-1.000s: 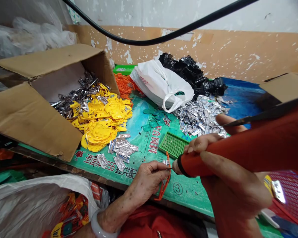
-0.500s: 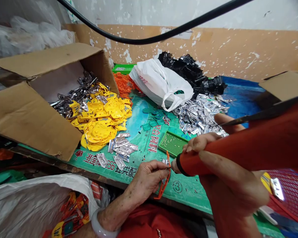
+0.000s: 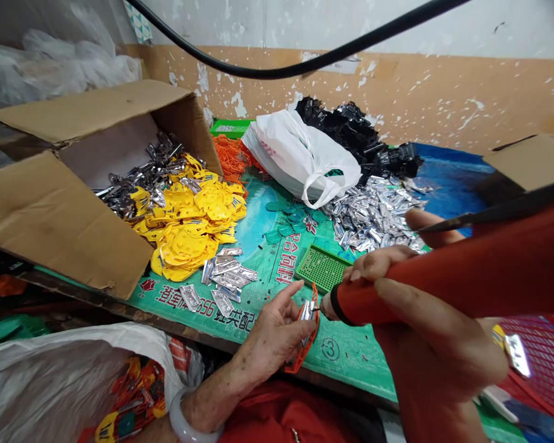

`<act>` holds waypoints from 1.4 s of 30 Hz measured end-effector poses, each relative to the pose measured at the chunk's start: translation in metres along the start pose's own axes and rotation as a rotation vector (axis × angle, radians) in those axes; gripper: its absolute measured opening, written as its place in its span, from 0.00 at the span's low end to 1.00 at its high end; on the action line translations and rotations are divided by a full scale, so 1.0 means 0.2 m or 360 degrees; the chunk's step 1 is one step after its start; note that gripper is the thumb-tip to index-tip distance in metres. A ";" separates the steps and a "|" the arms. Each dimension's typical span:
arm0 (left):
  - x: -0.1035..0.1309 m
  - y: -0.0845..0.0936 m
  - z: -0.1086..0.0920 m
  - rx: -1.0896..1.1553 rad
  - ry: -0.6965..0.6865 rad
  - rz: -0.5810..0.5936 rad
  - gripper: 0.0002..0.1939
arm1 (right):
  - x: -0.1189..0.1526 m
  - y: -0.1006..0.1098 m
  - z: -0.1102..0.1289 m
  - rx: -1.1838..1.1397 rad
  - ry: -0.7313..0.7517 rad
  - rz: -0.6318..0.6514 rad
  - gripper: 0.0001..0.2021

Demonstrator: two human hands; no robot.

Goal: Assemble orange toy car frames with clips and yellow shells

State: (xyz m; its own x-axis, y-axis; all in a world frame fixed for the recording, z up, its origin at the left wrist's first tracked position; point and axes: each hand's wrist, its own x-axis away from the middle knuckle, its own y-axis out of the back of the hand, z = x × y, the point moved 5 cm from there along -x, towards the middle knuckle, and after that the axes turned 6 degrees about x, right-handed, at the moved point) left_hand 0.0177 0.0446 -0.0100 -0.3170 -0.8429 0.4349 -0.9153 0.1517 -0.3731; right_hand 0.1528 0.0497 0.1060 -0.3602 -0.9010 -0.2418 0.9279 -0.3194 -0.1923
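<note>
My left hand [image 3: 277, 335] is at the table's front edge, its fingers on an orange plastic frame [image 3: 312, 337] with a silver piece [image 3: 307, 311] on it; the index finger is lifted off. My right hand [image 3: 425, 320] is wrapped round a red power screwdriver [image 3: 410, 286], which lies almost level. The tool's tip points left and meets the silver piece. Just behind the tip sits a green tray [image 3: 322, 268] of small metal bits. Loose silver pieces [image 3: 228, 275] lie left of the tray.
A cardboard box [image 3: 69, 221] lies on its side at left, with yellow parts [image 3: 189, 227] spilling out. Behind are a white plastic bag [image 3: 300, 154], black parts [image 3: 355, 138] and a silver heap [image 3: 373, 212]. A red basket [image 3: 542, 363] stands at right, an open sack [image 3: 74, 381] at lower left.
My left index finger and thumb have come apart from their pinch near the tool tip, uncovering more of the silver piece. The screwdriver and my right hand have shifted slightly right.
</note>
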 end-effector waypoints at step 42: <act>-0.03 -0.03 0.07 -0.0017 0.0088 0.0079 0.13 | 0.01 0.03 -0.07 0.0158 0.0009 0.0183 0.12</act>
State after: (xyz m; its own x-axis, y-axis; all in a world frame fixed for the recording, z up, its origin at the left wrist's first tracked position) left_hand 0.0297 0.0422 -0.0217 -0.3752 -0.8043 0.4608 -0.9006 0.1985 -0.3867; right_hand 0.1558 0.0510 0.0920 -0.2515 -0.9316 -0.2623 0.9679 -0.2422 -0.0678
